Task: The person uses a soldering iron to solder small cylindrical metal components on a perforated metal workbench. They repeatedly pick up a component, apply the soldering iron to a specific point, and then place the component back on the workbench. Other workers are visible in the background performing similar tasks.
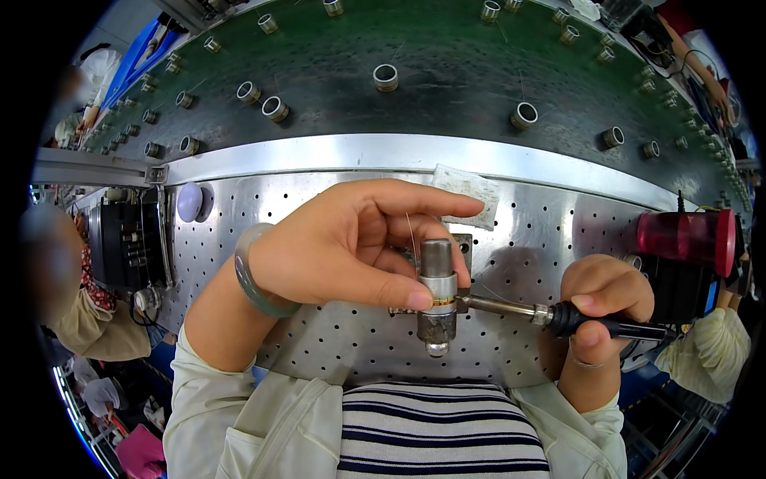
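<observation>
My left hand (343, 247) curls round a silvery metal ring (438, 286), the thumb against its near side and the index finger stretched out above. A dark cylindrical metal post (436, 258) passes through the ring, with a rounded shiny end toward me. A copper-coloured band runs round the ring near my thumb tip. One thin wire (412, 231) rises beside the post. My right hand (608, 297) grips the black handle of a soldering iron (511, 306), its tip at the ring's right side. Part of the ring's far side is hidden by my fingers.
A perforated metal worktop (527, 239) lies under my hands, with a pale square pad (471, 195) behind them. Beyond runs a green conveyor belt (447, 88) carrying several metal rings. A lilac rounded object (190, 202) stands left; a red translucent container (686, 237) stands right. Other people sit on both sides.
</observation>
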Action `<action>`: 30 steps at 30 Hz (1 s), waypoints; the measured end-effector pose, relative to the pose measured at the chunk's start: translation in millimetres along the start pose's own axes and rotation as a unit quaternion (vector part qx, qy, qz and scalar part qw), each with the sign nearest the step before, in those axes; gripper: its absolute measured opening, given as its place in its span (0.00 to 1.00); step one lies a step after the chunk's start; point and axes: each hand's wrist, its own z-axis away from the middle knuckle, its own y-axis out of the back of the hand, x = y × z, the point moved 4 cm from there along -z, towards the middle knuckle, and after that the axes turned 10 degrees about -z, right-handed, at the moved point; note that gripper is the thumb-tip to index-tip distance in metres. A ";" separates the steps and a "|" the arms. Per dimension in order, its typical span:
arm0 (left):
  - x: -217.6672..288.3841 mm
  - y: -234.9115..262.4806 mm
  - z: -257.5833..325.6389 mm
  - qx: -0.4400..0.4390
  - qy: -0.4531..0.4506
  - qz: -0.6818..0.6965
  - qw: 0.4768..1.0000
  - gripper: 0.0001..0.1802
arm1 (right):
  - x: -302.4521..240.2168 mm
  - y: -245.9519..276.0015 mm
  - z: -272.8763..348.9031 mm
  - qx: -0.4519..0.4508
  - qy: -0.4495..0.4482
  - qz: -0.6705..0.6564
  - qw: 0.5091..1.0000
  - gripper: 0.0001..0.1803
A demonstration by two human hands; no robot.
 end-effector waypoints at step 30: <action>-7.7 4.5 -6.3 0.012 0.012 0.006 1.000 0.41 | 2.3 1.5 2.1 0.077 -0.063 -0.073 0.992 0.14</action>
